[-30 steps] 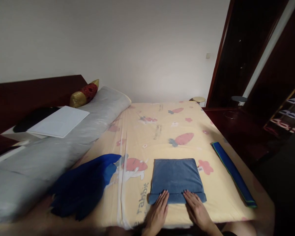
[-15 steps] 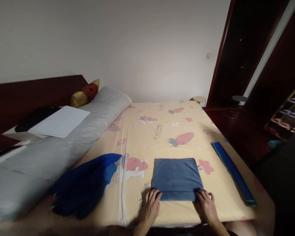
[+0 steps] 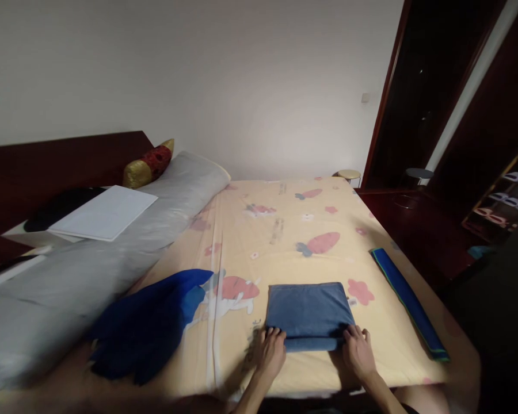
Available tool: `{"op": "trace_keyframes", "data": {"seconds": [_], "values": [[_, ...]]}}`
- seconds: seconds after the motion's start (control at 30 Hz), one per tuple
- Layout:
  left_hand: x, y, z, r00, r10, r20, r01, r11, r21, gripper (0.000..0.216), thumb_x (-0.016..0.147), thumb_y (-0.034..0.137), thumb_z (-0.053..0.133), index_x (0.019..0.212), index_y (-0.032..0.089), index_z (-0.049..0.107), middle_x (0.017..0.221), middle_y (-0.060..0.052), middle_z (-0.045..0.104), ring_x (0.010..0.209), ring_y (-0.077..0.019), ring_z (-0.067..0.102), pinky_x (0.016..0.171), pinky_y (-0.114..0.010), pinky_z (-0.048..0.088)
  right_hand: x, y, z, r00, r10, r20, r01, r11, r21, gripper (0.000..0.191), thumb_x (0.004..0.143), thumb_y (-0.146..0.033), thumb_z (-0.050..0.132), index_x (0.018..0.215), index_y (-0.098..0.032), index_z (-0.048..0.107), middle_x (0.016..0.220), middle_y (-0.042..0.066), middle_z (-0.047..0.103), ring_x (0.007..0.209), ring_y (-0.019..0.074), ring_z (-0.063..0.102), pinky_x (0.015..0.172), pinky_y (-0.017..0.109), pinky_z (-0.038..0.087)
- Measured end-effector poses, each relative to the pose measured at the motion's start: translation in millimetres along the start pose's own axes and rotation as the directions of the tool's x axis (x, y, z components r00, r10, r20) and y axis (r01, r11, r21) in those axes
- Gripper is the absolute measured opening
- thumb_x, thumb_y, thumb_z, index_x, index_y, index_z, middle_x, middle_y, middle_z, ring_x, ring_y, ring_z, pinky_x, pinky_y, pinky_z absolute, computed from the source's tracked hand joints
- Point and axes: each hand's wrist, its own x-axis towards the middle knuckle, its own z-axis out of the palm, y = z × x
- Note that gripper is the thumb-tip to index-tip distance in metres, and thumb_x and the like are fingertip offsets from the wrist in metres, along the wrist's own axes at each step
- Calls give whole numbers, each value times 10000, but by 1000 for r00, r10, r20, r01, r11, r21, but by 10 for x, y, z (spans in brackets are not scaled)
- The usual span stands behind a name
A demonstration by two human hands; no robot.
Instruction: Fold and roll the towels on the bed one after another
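A blue-grey folded cloth [image 3: 309, 310] lies flat on the bed, with a narrow fold along its near edge. My left hand [image 3: 271, 349] grips the left end of that fold, fingers curled over it. At the right end, my right hand [image 3: 359, 348] grips the fold the same way. The fingertips partly hide both near corners. A crumpled dark blue cloth [image 3: 155, 328] lies to the left, apart from my hands. On the right, a long narrow blue folded cloth [image 3: 408, 302] with green edging lies along the bed's side.
The bed [image 3: 259, 259] has a yellow sheet printed with carrots and flowers. A grey covered roll [image 3: 155, 224] runs along its left side, bearing a white board [image 3: 106, 213] and a red-and-gold pillow [image 3: 151, 164]. Stools and a shoe rack [image 3: 498, 198] stand beyond the right side.
My hands have shifted slightly forward with the cloth's near edge, turning it over. The flap at the near side looks narrower and more rolled. The cloth's far edge has come slightly nearer.
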Motion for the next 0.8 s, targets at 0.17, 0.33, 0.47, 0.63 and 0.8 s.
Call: {"op": "trace_keyframes", "data": {"seconds": [0.17, 0.33, 0.47, 0.63, 0.8], "values": [[6, 470, 130, 991, 87, -103, -98, 989, -109, 544, 804, 21, 382, 1241, 245, 616, 1227, -37, 663, 1186, -199, 574, 1045, -378, 441, 29, -494, 91, 983, -185, 1, 179, 953, 245, 531, 830, -54, 406, 1296, -249, 569, 1247, 53, 652, 1154, 206, 578, 1034, 384, 370], [-42, 389, 51, 949, 309, -69, -315, 942, -116, 534, 940, 192, 380, 1468, 265, 361, 1430, -18, 534, 1299, -155, 487, 1120, -368, 366, 49, -543, 124, 961, -270, 57, 246, 932, 266, 491, 919, -203, 434, 1407, -222, 479, 1364, 67, 584, 1247, 207, 537, 1071, 395, 378], [-124, -157, -21, 968, 241, -74, -242, 970, -5, 537, 975, 264, 366, 1504, 293, 274, 1493, 0, 460, 1353, -141, 430, 1121, -339, 338, 14, -47, 105, 979, -202, 4, 199, 970, 139, 438, 983, -316, 404, 1401, -215, 488, 1392, 69, 557, 1300, 218, 496, 1088, 399, 348], [-217, -433, 67, 974, 69, -217, -49, 994, 95, 490, 957, 254, 387, 1445, 289, 411, 1476, -20, 480, 1376, -215, 410, 1172, -475, 223, -80, 327, 173, 995, -52, -91, 53, 999, 8, 420, 990, -322, 365, 1376, -243, 509, 1412, 60, 539, 1321, 254, 472, 1044, 457, 364], [-143, 122, 67, 975, 133, -179, -137, 990, -10, 595, 884, 112, 348, 1462, 247, 391, 1509, -24, 433, 1400, -213, 376, 1166, -453, 296, -41, -122, 158, 980, -194, -43, 198, 973, 116, 458, 952, -195, 348, 1378, -242, 509, 1419, 71, 531, 1333, 232, 457, 1066, 420, 357]]}}
